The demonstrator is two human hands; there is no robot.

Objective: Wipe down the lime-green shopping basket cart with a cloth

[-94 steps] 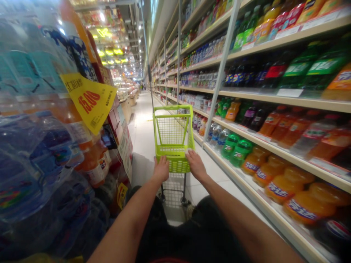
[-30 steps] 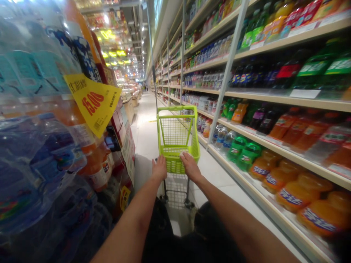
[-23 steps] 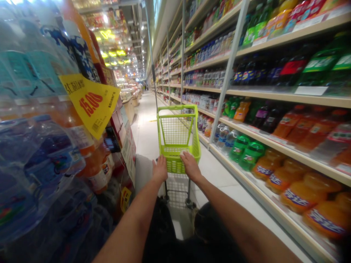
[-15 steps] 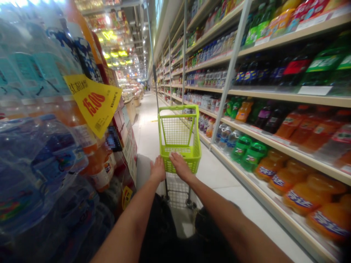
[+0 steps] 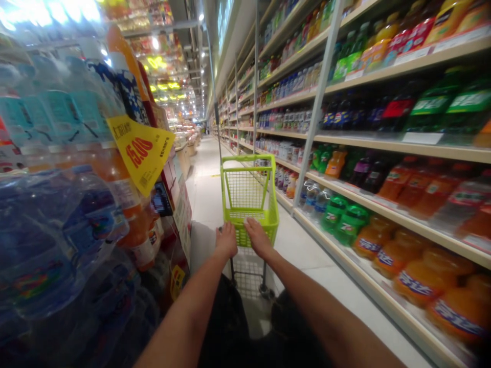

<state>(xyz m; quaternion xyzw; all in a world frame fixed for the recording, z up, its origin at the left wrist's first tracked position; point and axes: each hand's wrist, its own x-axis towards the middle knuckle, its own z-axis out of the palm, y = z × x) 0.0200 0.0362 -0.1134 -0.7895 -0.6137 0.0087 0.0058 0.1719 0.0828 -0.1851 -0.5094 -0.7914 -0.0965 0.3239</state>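
Note:
In front of me stands a lime-green shopping cart (image 5: 273, 214) with a mesh basket and a grey frame on wheels. My left hand (image 5: 227, 239) is closed over the left part of its near side, where a dark handle end shows beside the fingers. A short way to the right, my right hand (image 5: 258, 238) grips the same side, its fingertips partly hidden from view. Nothing can be seen lying in the basket. A tall thin pole (image 5: 216, 110) rises at the cart's left side.
Close on the left are stacked bottle packs (image 5: 34, 225) with a yellow price sign (image 5: 141, 153). Drink shelves (image 5: 383, 142) line the right, with orange soda bottles (image 5: 418, 283) on the bottom level. A pale-tiled aisle (image 5: 203, 158) runs straight ahead.
My left hand's fingers have curled in and it has shifted slightly right. The cart and my right hand sit slightly lower in view, and the shelves have shifted slightly left.

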